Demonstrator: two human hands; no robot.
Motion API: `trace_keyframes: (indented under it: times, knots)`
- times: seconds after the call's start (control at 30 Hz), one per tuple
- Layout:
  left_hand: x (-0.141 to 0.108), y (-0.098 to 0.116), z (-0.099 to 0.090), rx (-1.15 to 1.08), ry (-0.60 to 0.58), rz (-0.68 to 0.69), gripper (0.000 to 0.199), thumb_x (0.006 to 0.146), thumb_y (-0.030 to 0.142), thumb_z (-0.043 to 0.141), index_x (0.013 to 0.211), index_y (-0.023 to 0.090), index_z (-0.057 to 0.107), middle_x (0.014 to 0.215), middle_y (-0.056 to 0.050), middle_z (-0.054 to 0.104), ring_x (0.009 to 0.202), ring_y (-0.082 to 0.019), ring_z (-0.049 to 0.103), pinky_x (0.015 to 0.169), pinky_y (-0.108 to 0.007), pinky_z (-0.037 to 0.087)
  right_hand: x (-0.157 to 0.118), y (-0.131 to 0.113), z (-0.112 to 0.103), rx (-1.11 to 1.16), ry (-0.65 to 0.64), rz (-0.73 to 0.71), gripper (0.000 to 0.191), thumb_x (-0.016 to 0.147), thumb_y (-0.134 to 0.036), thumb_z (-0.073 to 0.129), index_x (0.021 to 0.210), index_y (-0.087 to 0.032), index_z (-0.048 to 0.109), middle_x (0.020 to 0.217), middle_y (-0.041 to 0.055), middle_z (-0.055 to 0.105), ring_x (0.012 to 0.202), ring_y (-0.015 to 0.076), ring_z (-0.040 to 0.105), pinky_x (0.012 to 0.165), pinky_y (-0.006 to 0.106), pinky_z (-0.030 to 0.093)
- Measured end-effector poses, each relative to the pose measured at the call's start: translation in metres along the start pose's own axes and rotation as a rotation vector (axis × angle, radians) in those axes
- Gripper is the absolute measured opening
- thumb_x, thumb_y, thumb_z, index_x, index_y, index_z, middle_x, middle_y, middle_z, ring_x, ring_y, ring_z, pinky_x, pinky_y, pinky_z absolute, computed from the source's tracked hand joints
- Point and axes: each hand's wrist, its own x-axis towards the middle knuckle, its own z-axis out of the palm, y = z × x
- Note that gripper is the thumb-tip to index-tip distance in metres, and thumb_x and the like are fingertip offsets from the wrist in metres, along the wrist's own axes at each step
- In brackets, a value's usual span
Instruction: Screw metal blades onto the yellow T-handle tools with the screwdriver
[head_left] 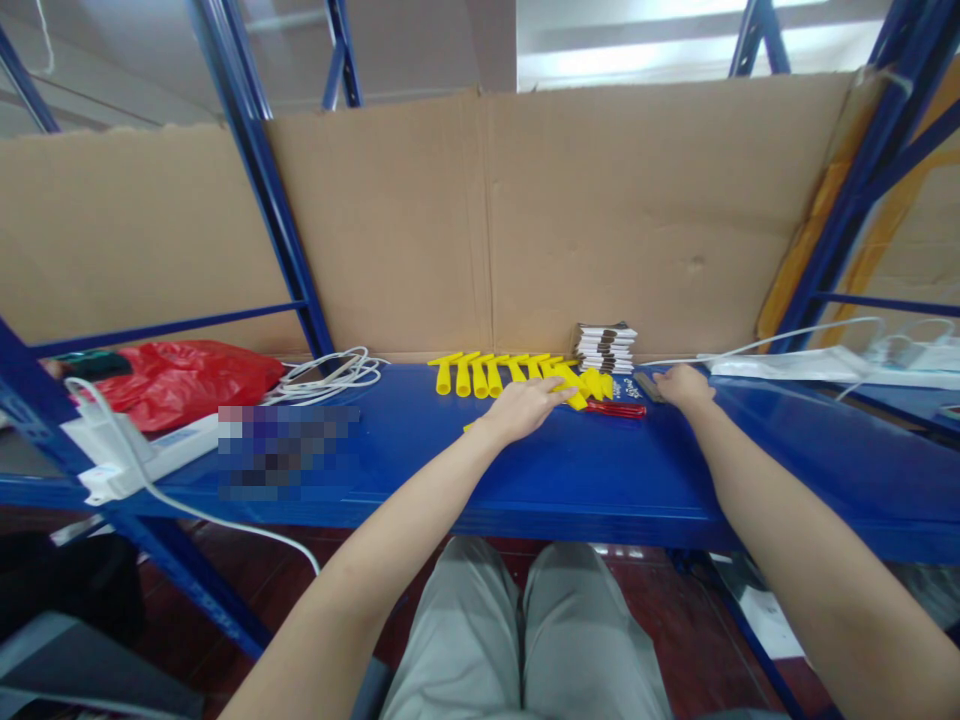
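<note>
Apparently light, stiff, smooth plastic, at least six yellow tubes [479, 380] line the tabletop's [600, 470] back edge; pinching the barrels should suit. In this head view, the left hand [531, 405] covers the row's right end; the right hand [685, 388] meets one grey object [649, 387]. I cannot tell either grip's closure. Between: one red item [616, 410], one paper stack [606, 347].

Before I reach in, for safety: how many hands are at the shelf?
2: left hand at the yellow pieces, right hand at a small greyish object. No others visible.

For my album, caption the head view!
At a blue table, left hand by yellow tubes, right hand touching something grey.
</note>
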Motion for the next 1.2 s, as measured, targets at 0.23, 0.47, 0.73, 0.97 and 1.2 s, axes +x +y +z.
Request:
trace_keyframes:
  times: [0.23,0.47,0.73,0.97,1.2]
  knots:
    - [0.000,0.002,0.001,-0.040,0.002,-0.020,0.039,0.094,0.015,0.042,0.128,0.023,0.057,0.131,-0.010,0.058,0.111,-0.020,0.061,0.084,-0.031,0.053,-0.022,-0.042,-0.014,0.161,0.009,-0.524,0.027,0.080,-0.025,0.052,0.100,-0.014,0.065,0.101,0.0138,0.069,0.094,0.0246,0.064,0.084,0.038,0.050]
    - [0.001,0.000,0.004,-0.054,0.006,0.031,0.048,0.087,0.005,0.045,0.131,0.022,0.054,0.131,-0.010,0.058,0.114,-0.020,0.059,0.093,-0.034,0.049,-0.047,-0.070,0.001,0.248,-0.041,-1.127,0.054,0.077,-0.018,0.054,0.131,-0.018,0.054,0.132,0.0125,0.058,0.120,0.0258,0.054,0.102,0.045,0.042]
    - [0.002,-0.002,0.007,-0.134,0.034,0.087,0.048,0.086,0.002,0.043,0.130,0.016,0.053,0.132,-0.011,0.057,0.118,-0.019,0.057,0.102,-0.038,0.044,-0.060,-0.082,-0.003,0.143,-0.032,-1.233,0.042,0.079,-0.008,0.048,0.115,-0.019,0.067,0.114,0.0103,0.069,0.104,0.0229,0.064,0.091,0.037,0.049]
    - [0.001,-0.002,0.007,-0.159,0.026,0.077,0.050,0.086,0.002,0.041,0.133,0.013,0.049,0.135,-0.012,0.055,0.121,-0.019,0.054,0.103,-0.038,0.042,-0.064,-0.084,-0.014,0.077,-0.009,-1.248,0.041,0.076,-0.003,0.045,0.105,-0.017,0.071,0.103,0.0112,0.072,0.094,0.0224,0.067,0.084,0.033,0.050]
    - [0.000,-0.003,0.011,-0.199,0.052,0.054,0.054,0.085,0.001,0.038,0.137,0.016,0.044,0.139,-0.012,0.050,0.125,-0.018,0.051,0.103,-0.038,0.042,-0.064,-0.084,-0.014,0.084,0.007,-1.235,0.040,0.076,-0.001,0.043,0.099,-0.015,0.071,0.099,0.0121,0.073,0.090,0.0216,0.067,0.082,0.033,0.049]
